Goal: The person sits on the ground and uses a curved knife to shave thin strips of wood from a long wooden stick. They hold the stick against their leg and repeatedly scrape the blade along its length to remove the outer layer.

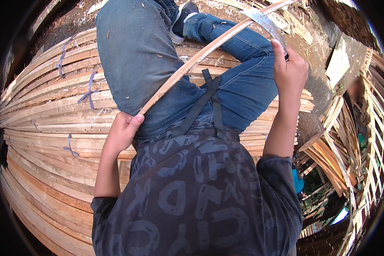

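Observation:
My left hand [124, 131] is closed on the near end of a long, pale wooden strip [192, 63]. The strip slants up and away to the right, across my jeans and past the far edge of the knee. Over at the right, my right hand [292, 70] is wrapped round the dark handle of a curved-bladed knife [266, 23], thumb lying along its top. Near the strip's far end, the broad grey blade meets or overlaps the wood; whether it bites in cannot be made out.
I sit on stacked wooden slats [51, 106], some tied with purplish strips [89, 90]. A cut log [310, 131] stands by my right arm, beside loose split sticks [330, 164]. Bare soil with shavings [315, 70] lies ahead. Lattice-like slats [373, 141] rise at the right edge.

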Tool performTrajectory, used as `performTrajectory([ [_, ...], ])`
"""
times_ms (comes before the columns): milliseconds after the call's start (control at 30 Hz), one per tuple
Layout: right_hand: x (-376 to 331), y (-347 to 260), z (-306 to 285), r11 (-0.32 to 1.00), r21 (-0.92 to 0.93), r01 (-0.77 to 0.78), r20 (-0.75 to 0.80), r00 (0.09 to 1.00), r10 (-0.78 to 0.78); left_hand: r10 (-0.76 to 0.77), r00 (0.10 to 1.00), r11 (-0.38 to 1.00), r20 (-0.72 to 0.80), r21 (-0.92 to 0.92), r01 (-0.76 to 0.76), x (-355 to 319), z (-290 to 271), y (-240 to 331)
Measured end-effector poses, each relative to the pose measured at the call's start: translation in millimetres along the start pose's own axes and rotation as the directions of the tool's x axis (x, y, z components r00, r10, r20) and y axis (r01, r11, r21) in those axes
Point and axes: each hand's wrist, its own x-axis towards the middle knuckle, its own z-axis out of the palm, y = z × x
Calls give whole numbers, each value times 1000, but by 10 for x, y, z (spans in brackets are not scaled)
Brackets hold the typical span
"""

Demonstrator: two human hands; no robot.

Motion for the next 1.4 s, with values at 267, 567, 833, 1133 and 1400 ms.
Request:
performTrajectory([
  [267, 241, 104, 5, 1000, 1, -21, -119, 993, 21, -20, 1000, 1000, -10, -14, 20, -11, -1, -9],
  [567, 167, 63, -187, 995, 103, 6, -20, 1000, -4, -26, 1000, 999, -17, 40, 27, 13, -11, -29],
  [833, -198, -217, -18, 979, 86, 186, 25, 982, -189, 38, 995, 999, -88, -22, -40, 13, 25, -104],
  [1133, -115, -145, -85, 970, -11, 243, 7, 970, -243, 60, 992, 998, -115, -6, -61, 18, 66, -83],
  [1400, 306, 481, -187, 993, -93, -72, -163, 985, 56, 22, 996, 999, -82, 27, -19, 0, 14, -29],
])
